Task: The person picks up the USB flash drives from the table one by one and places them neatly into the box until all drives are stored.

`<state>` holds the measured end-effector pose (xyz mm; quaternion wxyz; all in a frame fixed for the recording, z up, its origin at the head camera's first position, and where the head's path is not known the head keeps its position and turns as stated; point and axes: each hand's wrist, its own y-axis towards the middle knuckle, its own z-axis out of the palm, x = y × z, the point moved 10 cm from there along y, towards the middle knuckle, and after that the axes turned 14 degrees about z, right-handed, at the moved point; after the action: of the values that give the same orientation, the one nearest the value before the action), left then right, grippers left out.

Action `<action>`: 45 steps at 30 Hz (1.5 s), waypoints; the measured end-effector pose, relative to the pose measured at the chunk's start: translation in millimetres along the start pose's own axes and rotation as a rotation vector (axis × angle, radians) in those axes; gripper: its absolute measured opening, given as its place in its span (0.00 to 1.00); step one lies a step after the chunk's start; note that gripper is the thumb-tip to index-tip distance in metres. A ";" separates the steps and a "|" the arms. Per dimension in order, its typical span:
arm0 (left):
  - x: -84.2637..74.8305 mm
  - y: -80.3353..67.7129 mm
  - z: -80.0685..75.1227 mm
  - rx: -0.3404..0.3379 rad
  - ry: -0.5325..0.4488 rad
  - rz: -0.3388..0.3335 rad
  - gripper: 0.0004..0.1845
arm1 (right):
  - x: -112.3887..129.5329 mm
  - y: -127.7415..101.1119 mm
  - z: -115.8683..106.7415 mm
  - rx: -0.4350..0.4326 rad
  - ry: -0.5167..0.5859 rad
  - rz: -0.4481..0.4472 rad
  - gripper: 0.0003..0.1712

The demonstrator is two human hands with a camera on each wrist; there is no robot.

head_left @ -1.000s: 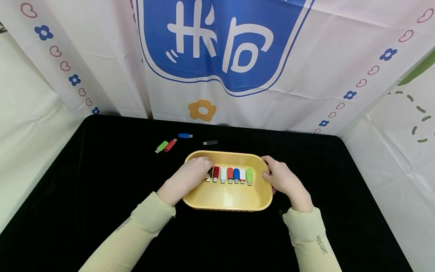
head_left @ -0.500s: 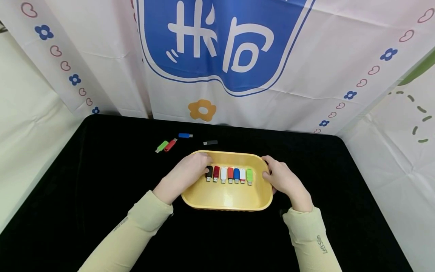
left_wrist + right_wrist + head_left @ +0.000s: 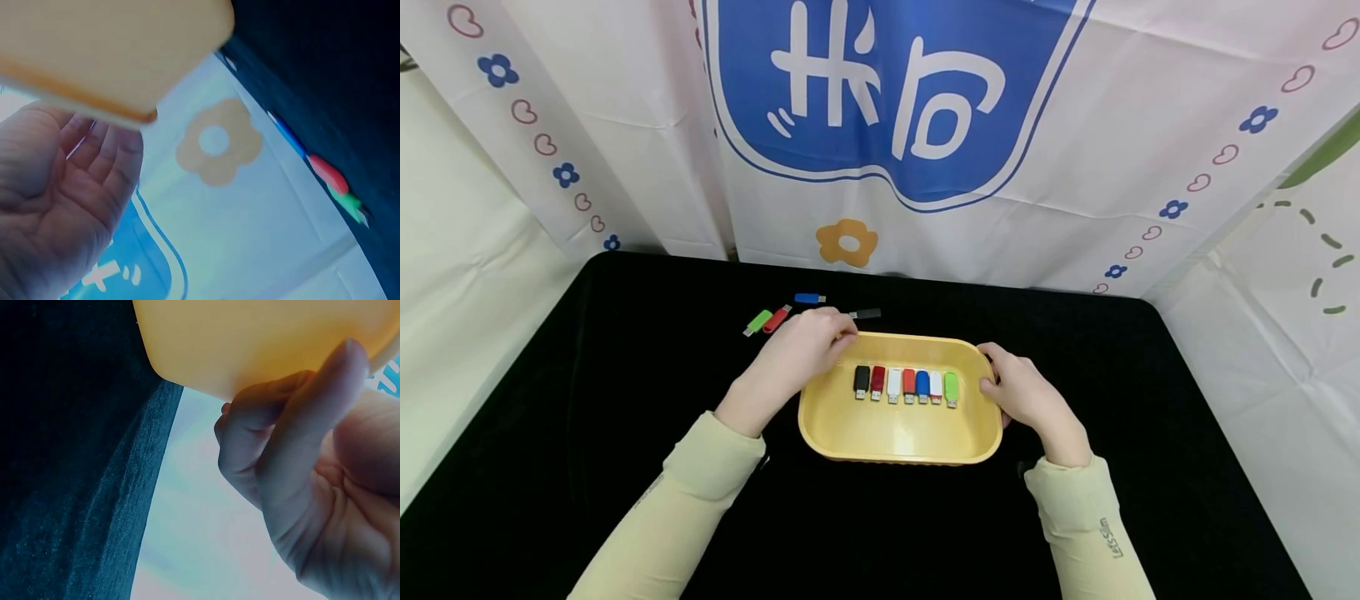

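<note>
A yellow tray (image 3: 897, 435) sits on the black table (image 3: 625, 400). Inside it lies a row of several USB drives, from a black one (image 3: 862, 381) on the left to a green one (image 3: 951, 388) on the right. My left hand (image 3: 831, 332) hovers over the tray's back-left corner with its fingers relaxed and its palm empty (image 3: 69, 194), near a black drive (image 3: 867, 314) on the table. My right hand (image 3: 1003, 387) grips the tray's right rim, with its fingers curled on the tray's outer wall (image 3: 250, 337).
Beyond the tray, a green drive (image 3: 758, 322), a red drive (image 3: 777, 318) and a blue drive (image 3: 807, 298) lie loose on the table. A white printed cloth backdrop (image 3: 880, 167) hangs behind the table's far edge.
My left hand has let go of the black drive at the row's left end and moved up and back over the tray's back-left rim. The right hand has stayed put.
</note>
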<state>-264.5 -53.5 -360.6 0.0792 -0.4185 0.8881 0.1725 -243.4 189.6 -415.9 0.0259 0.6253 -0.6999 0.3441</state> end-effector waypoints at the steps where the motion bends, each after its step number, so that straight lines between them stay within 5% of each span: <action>1: 3.6 -1.1 -5.1 -0.030 -0.003 -0.007 0.06 | 0.2 0.0 -0.1 0.001 0.001 0.000 0.29; 9: 49.7 -18.3 -39.8 -0.234 0.007 -0.085 0.07 | -0.1 0.8 -0.8 -0.001 -0.006 0.005 0.29; 16: 89.5 -37.2 -47.6 -0.260 -0.003 -0.202 0.08 | -0.4 0.7 -1.1 -0.002 -0.008 0.008 0.29; 21: 102.8 -42.5 -37.3 -0.178 -0.002 -0.263 0.14 | -2.1 0.9 -0.9 0.006 -0.004 0.026 0.29; 33: 125.7 -52.5 10.4 0.263 -0.048 -0.388 0.31 | -2.8 2.2 0.4 0.009 -0.001 0.035 0.29; 45: 127.8 -52.2 19.9 0.316 -0.094 -0.327 0.28 | -1.8 1.7 0.4 -0.003 -0.007 0.016 0.29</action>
<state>-305.7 -168.3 -428.0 0.2120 -0.5310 0.8197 0.0357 -244.4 190.9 -417.7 0.0218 0.6207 -0.7057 0.3410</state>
